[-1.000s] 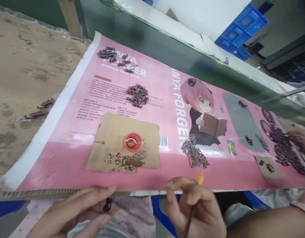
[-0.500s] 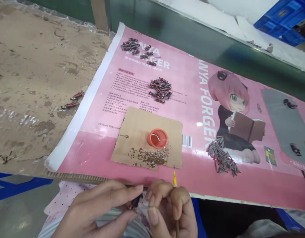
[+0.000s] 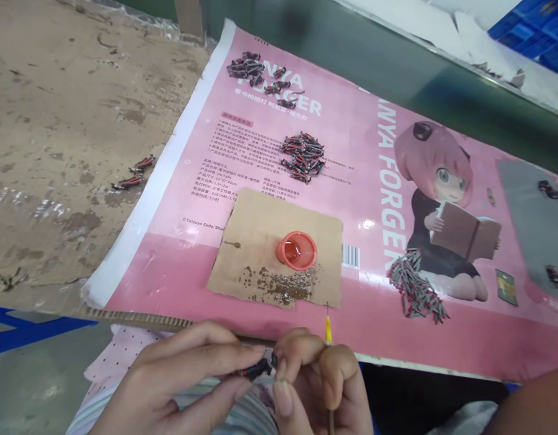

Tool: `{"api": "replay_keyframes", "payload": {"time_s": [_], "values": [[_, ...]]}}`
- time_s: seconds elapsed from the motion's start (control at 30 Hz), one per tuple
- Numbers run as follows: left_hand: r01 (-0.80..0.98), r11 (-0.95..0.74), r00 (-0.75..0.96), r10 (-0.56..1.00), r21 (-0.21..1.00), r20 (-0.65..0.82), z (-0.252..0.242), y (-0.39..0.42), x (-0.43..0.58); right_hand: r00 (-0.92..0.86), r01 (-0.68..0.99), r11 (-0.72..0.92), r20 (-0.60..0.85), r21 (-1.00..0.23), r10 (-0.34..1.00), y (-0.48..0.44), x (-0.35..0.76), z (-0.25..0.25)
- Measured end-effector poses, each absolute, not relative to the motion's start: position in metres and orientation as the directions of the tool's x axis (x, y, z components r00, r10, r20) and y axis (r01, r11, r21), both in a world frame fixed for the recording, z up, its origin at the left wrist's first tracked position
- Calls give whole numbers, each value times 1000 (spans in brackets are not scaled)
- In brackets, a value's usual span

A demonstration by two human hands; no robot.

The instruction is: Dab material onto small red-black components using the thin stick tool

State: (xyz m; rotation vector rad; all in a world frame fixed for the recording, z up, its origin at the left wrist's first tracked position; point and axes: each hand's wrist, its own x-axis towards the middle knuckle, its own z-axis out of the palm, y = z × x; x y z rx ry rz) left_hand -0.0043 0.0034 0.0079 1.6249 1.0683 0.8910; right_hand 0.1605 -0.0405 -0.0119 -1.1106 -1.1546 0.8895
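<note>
Two hands: left hand (image 3: 179,380), right hand (image 3: 315,386). One small black part (image 3: 260,367) pinched between them. One yellow-tipped tool (image 3: 327,329) in the right hand. Beyond the hands: one cardboard piece (image 3: 256,223), one red cap (image 3: 295,251), four part piles on the pink sheet (image 3: 179,272).

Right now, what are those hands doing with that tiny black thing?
A person sits at a pink printed cardboard sheet. The left hand pinches a small black part with red wires at its fingertips. The right hand meets it there and holds a thin yellow-tipped tool pointing up. On the sheet lie a brown cardboard piece with an orange cap and tiny brown bits, plus piles of similar wired parts.
</note>
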Motion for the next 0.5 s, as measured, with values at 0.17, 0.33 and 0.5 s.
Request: {"api": "replay_keyframes", "payload": {"time_s": [0.17, 0.33, 0.5], "values": [[273, -231, 365, 923, 934, 121, 7, 2, -4, 232, -2, 221, 215, -975, 949, -42, 160, -13], [386, -351, 356, 910, 853, 214, 7, -3, 0, 234, 27, 263, 262, -965, 936, -42, 160, -16], [518, -401, 326, 909, 755, 260, 9, -7, 5, 237, 75, 317, 326, -945, 915, -41, 161, -18]]}}
